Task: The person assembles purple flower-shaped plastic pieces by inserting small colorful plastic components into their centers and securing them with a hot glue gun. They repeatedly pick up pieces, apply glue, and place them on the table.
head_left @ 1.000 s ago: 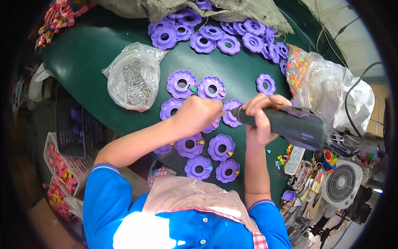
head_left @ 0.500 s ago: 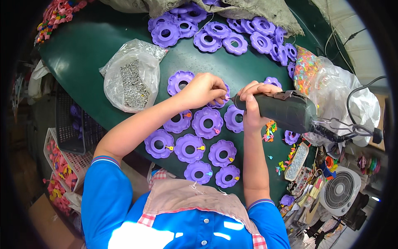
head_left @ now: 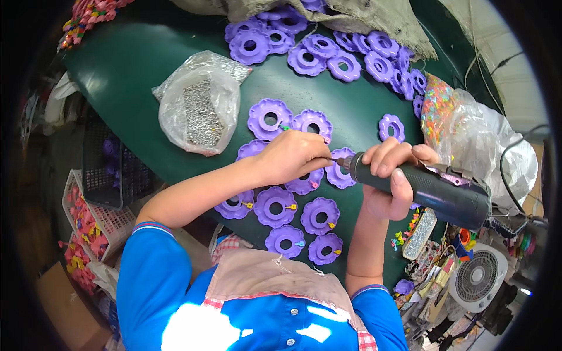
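**A:** ok so vs half a sec ago the left hand [head_left: 295, 157] has slid down off the upper flower disc, now it's sitting on a purple flower disc [head_left: 341, 168] w/ fingers pinched narrow right at the driver tip. Right hand [head_left: 389, 178] barely shifted.

**B:** what's the right one holding?

**A:** wrapped tight round a dark electric screwdriver [head_left: 424, 188], lying almost flat, nose pointing left at that disc. Cord runs off to the right.

**B:** and the disc is where exactly?

**A:** mid green table [head_left: 140, 64], touching the other finished-looking discs [head_left: 293, 216] laid in rows below it, those have lil coloured clips. Big pile of loose discs [head_left: 345, 50] at the far edge. Clear bag of screws [head_left: 199, 108] to the left, bag of coloured bits [head_left: 445, 114] on the right, small white fan [head_left: 477, 276] lower right.
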Demonstrator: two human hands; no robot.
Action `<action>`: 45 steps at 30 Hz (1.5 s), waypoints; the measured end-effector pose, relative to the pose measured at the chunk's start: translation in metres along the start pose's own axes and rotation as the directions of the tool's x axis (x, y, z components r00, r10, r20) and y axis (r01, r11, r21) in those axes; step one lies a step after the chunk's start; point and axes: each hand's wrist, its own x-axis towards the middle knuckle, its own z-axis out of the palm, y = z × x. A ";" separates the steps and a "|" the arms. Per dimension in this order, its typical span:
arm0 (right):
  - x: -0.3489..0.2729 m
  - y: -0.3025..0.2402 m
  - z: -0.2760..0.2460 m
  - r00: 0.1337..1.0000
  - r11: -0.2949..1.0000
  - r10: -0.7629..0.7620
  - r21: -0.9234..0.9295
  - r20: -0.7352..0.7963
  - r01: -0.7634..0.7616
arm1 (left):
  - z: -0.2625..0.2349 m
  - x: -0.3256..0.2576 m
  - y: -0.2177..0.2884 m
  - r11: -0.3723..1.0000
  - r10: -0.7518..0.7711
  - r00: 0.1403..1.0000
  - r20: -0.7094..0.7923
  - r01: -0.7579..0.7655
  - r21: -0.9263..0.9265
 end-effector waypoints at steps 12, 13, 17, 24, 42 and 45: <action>-0.022 0.013 0.060 0.995 0.989 0.075 0.126 0.062 -0.082 | -0.025 -0.073 0.014 0.932 0.210 0.923 -0.323 -0.089 0.351; -0.023 0.015 0.065 0.995 0.987 0.076 0.137 0.061 -0.083 | -0.028 -0.076 0.014 0.925 0.227 0.919 -0.323 -0.099 0.368; -0.024 0.034 0.067 0.990 1.000 0.012 -0.003 0.139 -0.011 | -0.050 -0.084 0.022 0.943 0.124 0.848 -0.515 0.060 0.326; 0.004 0.060 0.045 0.989 0.974 -0.117 -0.185 0.096 0.133 | -0.116 -0.134 -0.027 0.570 -0.126 0.768 -0.628 0.574 0.588; -0.002 0.107 0.038 0.988 0.993 -0.033 -0.104 0.153 0.049 | -0.052 -0.019 -0.050 0.961 -0.267 0.947 -0.178 0.276 0.026; -0.002 0.108 0.036 0.984 0.993 -0.024 -0.106 0.175 0.043 | -0.050 -0.023 -0.046 0.962 -0.264 0.944 -0.197 0.272 0.015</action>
